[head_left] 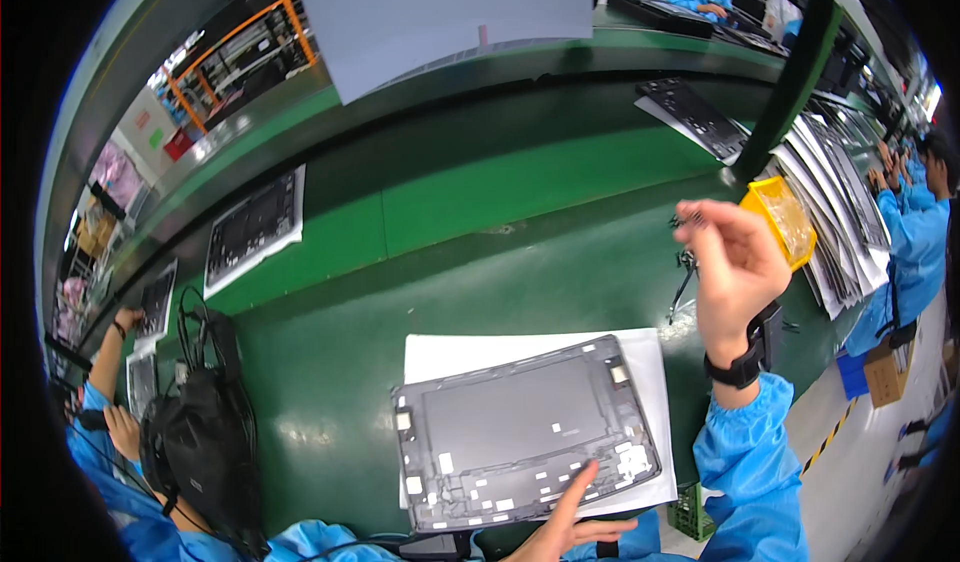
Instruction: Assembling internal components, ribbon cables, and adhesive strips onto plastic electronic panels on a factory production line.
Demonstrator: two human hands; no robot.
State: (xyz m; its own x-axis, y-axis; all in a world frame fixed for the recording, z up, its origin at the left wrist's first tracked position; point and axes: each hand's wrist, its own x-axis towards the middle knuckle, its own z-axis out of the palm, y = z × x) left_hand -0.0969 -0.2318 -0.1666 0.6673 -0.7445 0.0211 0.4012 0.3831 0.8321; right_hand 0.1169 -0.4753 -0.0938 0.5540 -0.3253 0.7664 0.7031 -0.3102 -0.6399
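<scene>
A dark grey tablet back housing [520, 412] with white patches lies slightly tilted on a white sheet [650, 382] in front of me. My left hand [565, 532] is at its lower edge, fingers apart, one stretched finger resting on the lower right part. To the right of the housing my right hand [735, 262] is raised above the bench, thumb and fingers pinched on a small dark part [690, 220]. Just below these fingertips, several little black pieces [686, 260] lie on the green bench. The small part's exact kind is too small to make out.
A yellow bin [780, 224] stands right, beside a stack of sheets and panels [825, 212]. Other housings lie at the far left [255, 227] and far right [690, 117]. A black bag [200, 442] sits left, near a co-worker's hands [125, 432]. A green post [790, 82] rises at right.
</scene>
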